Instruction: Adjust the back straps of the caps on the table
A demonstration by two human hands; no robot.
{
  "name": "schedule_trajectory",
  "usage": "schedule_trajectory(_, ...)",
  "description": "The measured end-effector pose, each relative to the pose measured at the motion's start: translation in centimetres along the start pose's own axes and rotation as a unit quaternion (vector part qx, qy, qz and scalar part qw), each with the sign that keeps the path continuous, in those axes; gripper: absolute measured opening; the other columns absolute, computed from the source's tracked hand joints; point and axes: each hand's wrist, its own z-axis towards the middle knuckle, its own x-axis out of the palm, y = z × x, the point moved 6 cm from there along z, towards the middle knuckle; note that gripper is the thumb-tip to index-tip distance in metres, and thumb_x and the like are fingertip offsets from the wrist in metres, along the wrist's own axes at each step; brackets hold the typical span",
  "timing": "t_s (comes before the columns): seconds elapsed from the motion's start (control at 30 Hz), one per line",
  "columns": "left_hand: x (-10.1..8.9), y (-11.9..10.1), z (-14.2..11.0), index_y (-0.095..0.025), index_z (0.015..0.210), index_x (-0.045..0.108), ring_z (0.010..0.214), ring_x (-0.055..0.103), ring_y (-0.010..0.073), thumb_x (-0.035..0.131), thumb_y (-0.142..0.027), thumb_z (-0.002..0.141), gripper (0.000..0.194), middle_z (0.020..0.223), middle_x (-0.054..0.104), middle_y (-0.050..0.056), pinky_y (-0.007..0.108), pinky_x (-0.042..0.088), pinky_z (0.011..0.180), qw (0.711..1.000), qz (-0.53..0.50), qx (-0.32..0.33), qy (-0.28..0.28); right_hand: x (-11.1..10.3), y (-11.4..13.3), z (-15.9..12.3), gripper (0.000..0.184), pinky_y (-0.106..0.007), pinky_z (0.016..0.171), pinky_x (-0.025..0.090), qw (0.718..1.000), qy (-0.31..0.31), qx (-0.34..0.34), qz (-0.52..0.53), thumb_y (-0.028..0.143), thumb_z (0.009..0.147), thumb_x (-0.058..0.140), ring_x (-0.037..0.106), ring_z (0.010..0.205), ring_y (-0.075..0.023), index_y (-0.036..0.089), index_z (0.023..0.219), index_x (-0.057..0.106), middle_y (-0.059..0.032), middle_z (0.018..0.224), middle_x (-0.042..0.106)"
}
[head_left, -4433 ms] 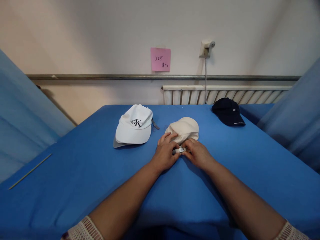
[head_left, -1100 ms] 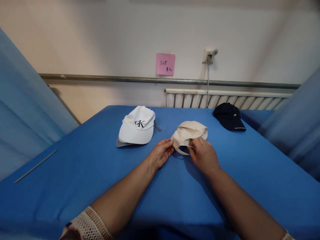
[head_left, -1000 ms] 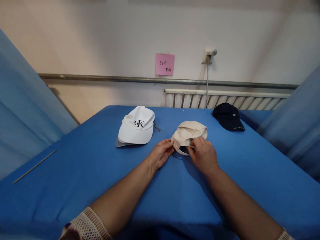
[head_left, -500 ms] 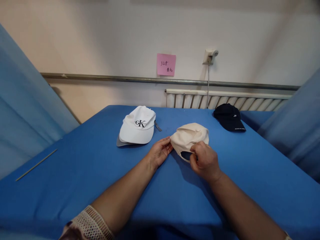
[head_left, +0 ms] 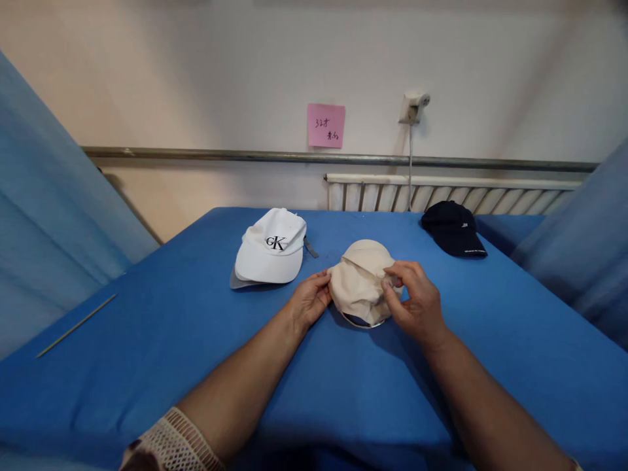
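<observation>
A beige baseball cap (head_left: 360,278) sits on the blue-covered table, its back opening and strap turned toward me. My left hand (head_left: 310,299) holds the cap's left edge between thumb and fingers. On the right side of the crown, the thumb and forefinger of my right hand (head_left: 415,299) pinch at the wrinkled cloth, with a small gap showing behind the fingertips. The cap's brim is hidden from this side. To the left lies a white cap (head_left: 271,247) with black "CK" lettering and a grey underbrim. A dark navy cap (head_left: 454,229) rests at the back right.
A thin stick (head_left: 76,326) lies at the left of the blue table cover (head_left: 196,366). Blue curtains (head_left: 59,196) hang on both sides. Behind the table are a radiator (head_left: 441,194), a metal pipe (head_left: 220,155), a pink note (head_left: 326,125) and a plugged-in socket (head_left: 412,108).
My right hand has moved from the back opening up to the crown's right side. The beige cap has shifted slightly left and its back opening sits lower. My left hand stays at its edge.
</observation>
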Motion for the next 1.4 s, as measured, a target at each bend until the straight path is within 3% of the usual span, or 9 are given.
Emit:
schedule_trajectory(0.13, 0.1, 0.3, -0.1, -0.008, 0.092, 0.068, 0.080, 0.068, 0.0161, 0.059, -0.001, 0.081, 0.015, 0.091, 0.071, 0.011, 0.027, 0.056, 0.084, 1.000, 0.007, -0.012, 0.000, 1.0, -0.8, 0.4, 0.025, -0.039, 0.085, 0.046, 0.996, 0.082, 0.003, -0.037, 0.021, 0.083, 0.056, 0.059, 0.097, -0.0243, 0.020, 0.107, 0.057, -0.0092, 0.103, 0.064)
schedule_trajectory(0.4, 0.3, 0.4, -0.4, -0.007, 0.090, 0.068, 0.076, 0.067, 0.0151, 0.060, -0.001, 0.081, 0.014, 0.089, 0.071, 0.011, 0.026, 0.055, 0.080, 1.000, 0.016, -0.020, 0.009, 1.9, -0.8, 0.1, 0.016, -0.037, 0.079, 0.043, 0.980, 0.133, -0.002, -0.150, 0.019, 0.085, 0.053, 0.058, 0.091, -0.0252, 0.018, 0.101, 0.057, -0.0099, 0.095, 0.064)
schedule_trajectory(0.97, 0.4, 0.9, -0.8, -0.008, 0.090, 0.067, 0.080, 0.068, 0.0163, 0.062, 0.001, 0.078, 0.016, 0.092, 0.071, 0.012, 0.026, 0.055, 0.080, 0.999, 0.017, -0.034, 0.022, 1.6, -2.0, -0.2, 0.008, -0.035, 0.070, 0.039, 0.959, 0.108, 0.019, -0.260, 0.024, 0.087, 0.052, 0.055, 0.075, -0.0240, 0.018, 0.091, 0.056, -0.0089, 0.081, 0.061)
schedule_trajectory(1.2, 0.6, 0.8, -1.0, -0.008, 0.091, 0.066, 0.079, 0.068, 0.0162, 0.064, 0.000, 0.078, 0.016, 0.090, 0.071, 0.011, 0.027, 0.056, 0.079, 0.999, 0.014, -0.039, 0.017, 1.0, -2.3, 1.2, 0.019, -0.036, 0.073, 0.045, 0.977, 0.042, 0.056, -0.201, 0.026, 0.086, 0.053, 0.060, 0.082, -0.0256, 0.016, 0.101, 0.054, -0.0106, 0.087, 0.065)
schedule_trajectory(1.4, 0.5, 1.0, -0.9, -0.008, 0.092, 0.067, 0.074, 0.068, 0.0163, 0.066, 0.000, 0.075, 0.019, 0.085, 0.071, 0.010, 0.028, 0.055, 0.076, 0.998, 0.042, -0.044, 0.014, 0.8, -2.6, 3.2, 0.018, -0.036, 0.072, 0.047, 0.987, 0.034, 0.083, -0.132, 0.025, 0.086, 0.053, 0.062, 0.080, -0.0243, 0.016, 0.101, 0.055, -0.0085, 0.084, 0.066)
